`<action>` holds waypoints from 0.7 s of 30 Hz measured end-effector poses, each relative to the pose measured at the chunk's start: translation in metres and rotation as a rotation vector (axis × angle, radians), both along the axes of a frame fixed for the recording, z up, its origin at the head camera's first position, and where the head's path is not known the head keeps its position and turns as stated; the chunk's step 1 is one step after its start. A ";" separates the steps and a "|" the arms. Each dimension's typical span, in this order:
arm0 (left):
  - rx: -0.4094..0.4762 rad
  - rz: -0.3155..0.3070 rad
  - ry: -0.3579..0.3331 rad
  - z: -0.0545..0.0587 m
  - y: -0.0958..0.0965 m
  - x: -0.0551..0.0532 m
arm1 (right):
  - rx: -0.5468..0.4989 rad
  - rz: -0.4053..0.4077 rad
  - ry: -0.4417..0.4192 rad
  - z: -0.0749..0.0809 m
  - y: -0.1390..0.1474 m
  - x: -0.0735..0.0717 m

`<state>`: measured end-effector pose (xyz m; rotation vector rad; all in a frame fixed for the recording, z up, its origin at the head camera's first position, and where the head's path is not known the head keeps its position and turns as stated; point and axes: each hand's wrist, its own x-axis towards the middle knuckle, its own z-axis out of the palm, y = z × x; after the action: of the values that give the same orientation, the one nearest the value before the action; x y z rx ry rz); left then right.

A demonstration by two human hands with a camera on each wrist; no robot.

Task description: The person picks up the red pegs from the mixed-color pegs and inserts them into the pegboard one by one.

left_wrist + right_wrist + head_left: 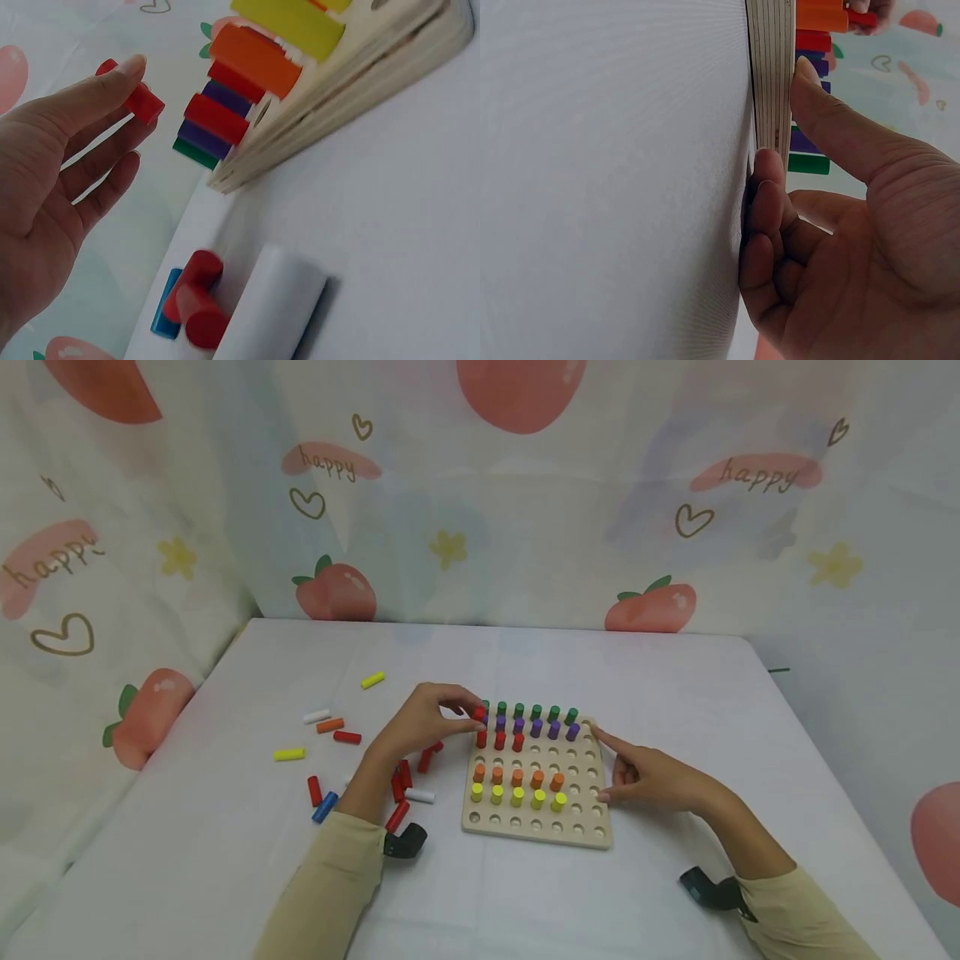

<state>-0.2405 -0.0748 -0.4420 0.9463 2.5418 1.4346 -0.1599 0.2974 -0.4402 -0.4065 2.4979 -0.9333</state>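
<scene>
My left hand [426,720] pinches a red peg [146,104] between thumb and fingers, above the left edge of a wooden pegboard [536,834]. Upright in the board stand rows of green pegs [536,711], purple pegs [536,728], red pegs [500,741], orange pegs [517,777] and yellow pegs [517,796]. Three red pegs show in their row. At the board's right side, my right hand [654,777] holds the edge, thumb and index finger spread along it. Its other fingers are curled against the side in the right wrist view.
Loose pegs lie left of the board, among them a blue peg [325,807], a white peg [420,795], an orange peg [330,725] and several red ones. A yellow peg [372,679] lies farther back. Patterned cloth [525,527] hangs behind the white table [465,902].
</scene>
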 end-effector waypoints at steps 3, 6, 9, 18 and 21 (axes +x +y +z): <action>0.007 -0.013 -0.002 0.000 0.011 0.001 | 0.000 0.002 -0.002 0.000 0.000 0.000; 0.013 -0.041 -0.004 0.001 0.022 0.002 | 0.001 0.001 -0.003 0.000 0.000 0.000; 0.018 -0.067 -0.018 0.001 0.031 0.003 | 0.001 0.007 0.002 0.000 0.000 0.000; 0.021 -0.093 -0.017 -0.001 0.047 0.005 | 0.002 0.018 0.017 -0.001 0.001 0.000; 0.009 -0.098 -0.033 0.000 0.052 0.006 | 0.003 0.015 0.016 -0.001 0.002 0.000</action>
<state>-0.2348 -0.0228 -0.4420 1.0243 2.4309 1.4241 -0.1601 0.2992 -0.4409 -0.4333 2.5067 -0.9242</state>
